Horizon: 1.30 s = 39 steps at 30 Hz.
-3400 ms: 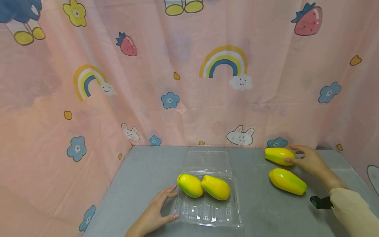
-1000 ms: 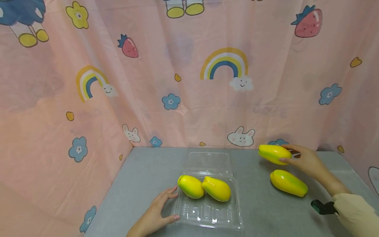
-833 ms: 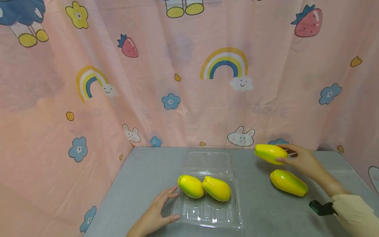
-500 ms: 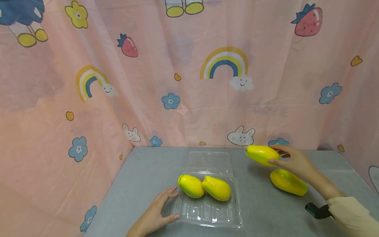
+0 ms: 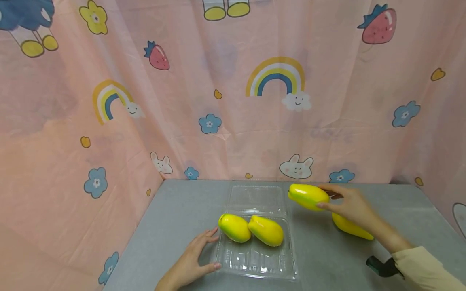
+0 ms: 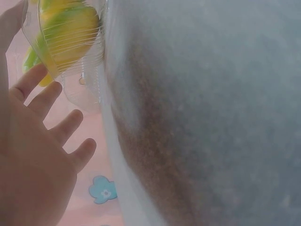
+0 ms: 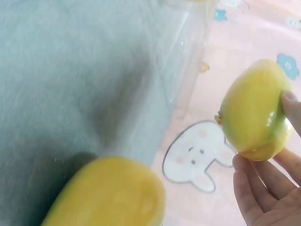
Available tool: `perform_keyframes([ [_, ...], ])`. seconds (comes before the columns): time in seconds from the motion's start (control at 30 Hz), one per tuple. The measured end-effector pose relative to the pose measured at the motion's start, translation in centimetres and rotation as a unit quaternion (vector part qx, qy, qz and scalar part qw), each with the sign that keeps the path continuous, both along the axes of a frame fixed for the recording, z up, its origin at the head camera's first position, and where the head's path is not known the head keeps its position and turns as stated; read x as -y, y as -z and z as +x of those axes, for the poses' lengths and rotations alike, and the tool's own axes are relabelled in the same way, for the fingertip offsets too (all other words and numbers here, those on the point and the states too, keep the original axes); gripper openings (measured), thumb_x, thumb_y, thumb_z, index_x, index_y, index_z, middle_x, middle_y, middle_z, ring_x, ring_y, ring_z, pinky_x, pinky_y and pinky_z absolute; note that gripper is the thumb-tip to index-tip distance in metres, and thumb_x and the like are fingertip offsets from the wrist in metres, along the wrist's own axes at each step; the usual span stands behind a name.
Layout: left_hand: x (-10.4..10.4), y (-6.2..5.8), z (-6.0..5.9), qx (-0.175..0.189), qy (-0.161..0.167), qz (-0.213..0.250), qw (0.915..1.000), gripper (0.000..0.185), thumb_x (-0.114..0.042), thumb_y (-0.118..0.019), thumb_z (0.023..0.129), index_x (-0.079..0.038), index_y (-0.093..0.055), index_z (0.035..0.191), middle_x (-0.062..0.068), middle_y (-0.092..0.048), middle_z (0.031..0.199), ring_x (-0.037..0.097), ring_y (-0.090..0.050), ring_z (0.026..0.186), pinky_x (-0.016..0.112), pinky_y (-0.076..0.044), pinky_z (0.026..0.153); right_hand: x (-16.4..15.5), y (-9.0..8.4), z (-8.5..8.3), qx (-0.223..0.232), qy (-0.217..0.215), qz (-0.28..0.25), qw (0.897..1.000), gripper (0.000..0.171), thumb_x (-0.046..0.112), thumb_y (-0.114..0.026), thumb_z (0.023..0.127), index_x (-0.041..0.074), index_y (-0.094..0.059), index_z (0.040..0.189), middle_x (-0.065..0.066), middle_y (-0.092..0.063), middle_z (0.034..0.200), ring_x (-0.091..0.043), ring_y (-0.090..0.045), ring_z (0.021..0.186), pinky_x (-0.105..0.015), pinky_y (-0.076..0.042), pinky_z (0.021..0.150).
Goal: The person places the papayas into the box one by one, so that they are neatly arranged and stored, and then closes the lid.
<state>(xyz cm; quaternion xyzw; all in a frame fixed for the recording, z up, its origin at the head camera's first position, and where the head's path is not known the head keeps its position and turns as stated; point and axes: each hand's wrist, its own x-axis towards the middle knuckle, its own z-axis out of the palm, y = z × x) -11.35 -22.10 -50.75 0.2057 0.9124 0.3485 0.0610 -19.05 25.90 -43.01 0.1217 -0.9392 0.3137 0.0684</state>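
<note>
A yellow-green papaya [image 5: 308, 197] is held between thumb and fingers of my right hand [image 5: 347, 204], raised off the table right of the clear plastic container. The right wrist view shows the same papaya [image 7: 256, 110] above the surface. Two papayas, one at left [image 5: 234, 228] and one at right [image 5: 266, 231], lie side by side in the back half of the clear clamshell container [image 5: 258, 262], whose lid [image 5: 256, 199] is folded back. My left hand [image 5: 189, 260] is at the container's left side, fingers spread and fairly straight; in the left wrist view fingertips [image 6: 35, 75] meet or nearly meet its wall.
Another papaya [image 5: 350, 227] lies on the grey table [image 5: 320, 258] at the right, partly covered by my right forearm. A dark green and black object [image 5: 382, 266] sticks out by the right sleeve. A pink patterned curtain [image 5: 233, 149] borders the table's back and left.
My right hand has lifted the papaya from the table's back right and carried it left towards the container. My left hand and the container's two papayas stay in place.
</note>
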Motion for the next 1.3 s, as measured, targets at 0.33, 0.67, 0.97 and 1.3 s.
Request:
perform_keyframes([
  [0.33,-0.1,0.0,-0.1,0.003,-0.005,-0.004,1.0,0.071,-0.055,-0.074,0.082,-0.025,-0.049,0.141,-0.006,-0.03,0.164,0.035,-0.03,0.149,0.071,-0.032,0.11,2.2,-0.2,0.9,0.001,-0.016,-0.01,1.0,0.064,0.053,-0.075,0.081,0.012,-0.064,0.129,-0.006,-0.072,0.119,-0.02,-0.065,0.098,-0.026,-0.057,0.081],
  [0.67,0.0,0.0,0.0,-0.004,-0.003,-0.002,1.0,0.071,-0.054,-0.074,0.082,-0.026,-0.049,0.142,-0.004,-0.031,0.163,0.036,-0.03,0.149,0.071,-0.032,0.11,4.0,-0.4,2.0,0.023,-0.032,-0.056,0.998,0.064,0.043,-0.077,0.083,0.007,-0.061,0.133,-0.012,-0.07,0.124,-0.024,-0.067,0.1,-0.03,-0.06,0.079],
  [0.97,0.0,0.0,0.0,-0.002,-0.001,0.001,1.0,0.071,-0.053,-0.074,0.082,-0.026,-0.048,0.142,-0.005,-0.03,0.164,0.035,-0.03,0.149,0.071,-0.032,0.11,5.4,-0.8,3.0,0.037,-0.045,-0.084,0.995,0.058,0.037,-0.08,0.081,0.01,-0.063,0.13,-0.009,-0.07,0.122,-0.023,-0.067,0.1,-0.033,-0.06,0.082],
  [1.3,0.0,0.1,0.0,-0.002,-0.002,-0.001,1.0,0.071,-0.053,-0.074,0.082,-0.027,-0.047,0.143,-0.005,-0.03,0.164,0.036,-0.03,0.149,0.072,-0.032,0.11,7.1,0.0,3.7,0.085,-0.06,-0.103,0.989,0.062,0.04,-0.082,0.078,0.01,-0.063,0.129,-0.008,-0.07,0.125,-0.021,-0.068,0.103,-0.037,-0.06,0.087],
])
